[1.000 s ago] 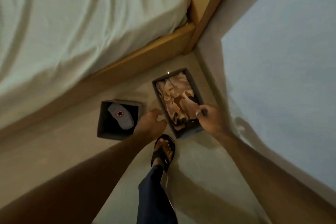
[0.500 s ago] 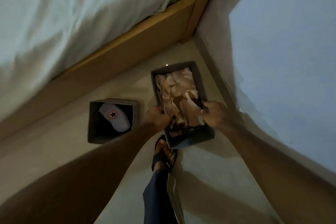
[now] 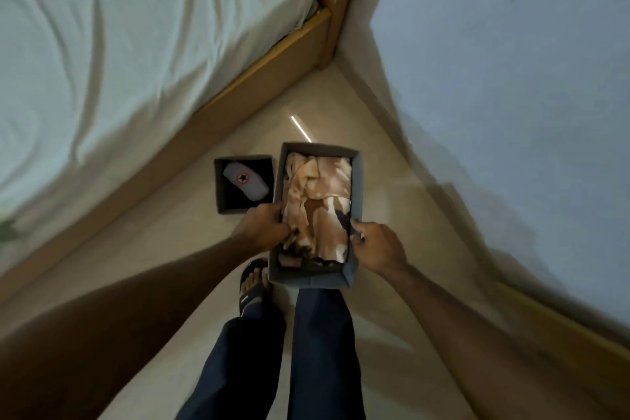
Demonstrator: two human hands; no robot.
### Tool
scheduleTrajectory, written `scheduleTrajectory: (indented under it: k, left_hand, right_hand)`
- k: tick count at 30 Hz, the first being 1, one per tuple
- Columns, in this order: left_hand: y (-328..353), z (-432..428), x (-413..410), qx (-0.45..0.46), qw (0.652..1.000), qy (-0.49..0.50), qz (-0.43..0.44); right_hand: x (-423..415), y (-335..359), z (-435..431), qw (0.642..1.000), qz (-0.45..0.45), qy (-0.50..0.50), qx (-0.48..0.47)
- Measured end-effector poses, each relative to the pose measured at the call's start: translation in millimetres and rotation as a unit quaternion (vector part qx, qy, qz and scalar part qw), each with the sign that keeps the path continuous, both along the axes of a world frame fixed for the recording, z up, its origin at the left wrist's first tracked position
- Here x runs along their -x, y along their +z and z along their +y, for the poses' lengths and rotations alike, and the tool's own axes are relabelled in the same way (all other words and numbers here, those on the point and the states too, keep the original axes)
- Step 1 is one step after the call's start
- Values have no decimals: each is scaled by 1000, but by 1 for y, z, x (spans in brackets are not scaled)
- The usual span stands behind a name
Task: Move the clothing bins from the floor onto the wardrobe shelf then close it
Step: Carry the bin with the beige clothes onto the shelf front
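The person holds the long bin [image 3: 315, 274] by its two side walls, the left hand [image 3: 262, 227] clamped on the left wall and the right hand [image 3: 376, 244] on the right, each pinching a wall between thumb and fingers near the end closest to the body. The bin is packed with crumpled tan clothes [image 3: 318, 204] and appears to be off the floor [image 3: 191, 249], since its near end covers part of the legs [image 3: 289, 351] and sits above a sandal [image 3: 254, 283]; exactly how high it is cannot be told. The small bin [image 3: 220, 186] stands on the floor just left of the long one, beside the bed [image 3: 136, 44], with a grey item bearing a star badge [image 3: 244, 181] inside it, and no hand is near it. No wardrobe or shelf shows in the view, only the wall [image 3: 511, 78] to the right. By the look of things the task is at an early stage: one bin is in hand but not yet shelved, the other remains to be fetched, and the closing of the wardrobe is left for after both are placed.
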State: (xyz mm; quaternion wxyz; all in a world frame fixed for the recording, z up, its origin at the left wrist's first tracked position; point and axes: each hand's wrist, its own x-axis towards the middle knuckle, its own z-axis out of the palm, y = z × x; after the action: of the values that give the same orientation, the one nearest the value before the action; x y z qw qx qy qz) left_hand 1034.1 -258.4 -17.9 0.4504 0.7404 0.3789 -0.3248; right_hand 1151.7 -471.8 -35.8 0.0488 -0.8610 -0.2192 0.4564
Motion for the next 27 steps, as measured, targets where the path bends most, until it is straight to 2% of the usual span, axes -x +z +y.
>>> scheduleTrajectory:
  k: [6, 9, 14, 22, 27]
  left_hand:
    - [137, -29, 82, -18, 1000, -18, 3]
    - [201, -47, 109, -35, 998, -53, -18]
    - [285, -100, 127, -28, 977, -192, -90]
    - [335, -217, 83, 10, 921, -346, -176]
    - [374, -322, 43, 46, 863, -435, -253]
  right_hand:
    - [102, 132, -40, 994, -16, -100, -34]
    - [141, 193, -76, 992, -47, -109, -49]
    - [196, 283, -142, 975, -81, -200, -54]
    - [240, 358, -267, 911, -174, -373, -31]
    - [262, 401, -352, 846, -222, -485, -19]
